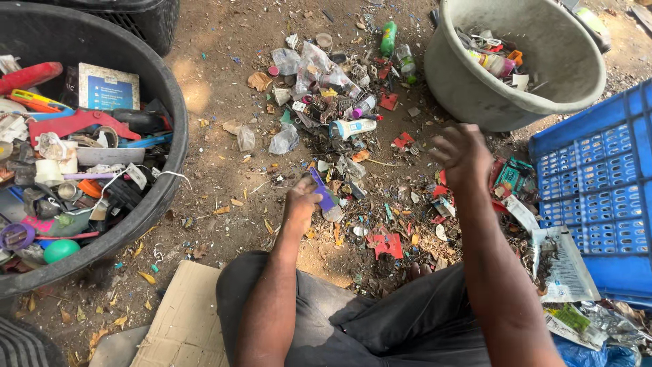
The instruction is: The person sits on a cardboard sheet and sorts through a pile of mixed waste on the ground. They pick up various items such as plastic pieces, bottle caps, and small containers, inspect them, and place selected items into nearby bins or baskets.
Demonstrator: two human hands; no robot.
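left hand [301,202] gripping a purple plastic piece [320,189], right hand [463,153] empty with fingers spread, above scattered scrap [353,109]

A black tub [178,102] of mixed scrap sits beside a grey basin [475,95], a blue crate [598,177], flattened cardboard [187,319] and a green bottle [388,37] on dirt ground [217,88].

Both arms bare to the elbow – no sleeves, no gloves, no watch. Dark grey trousers [380,319], creased fabric, w/ toes poking out.
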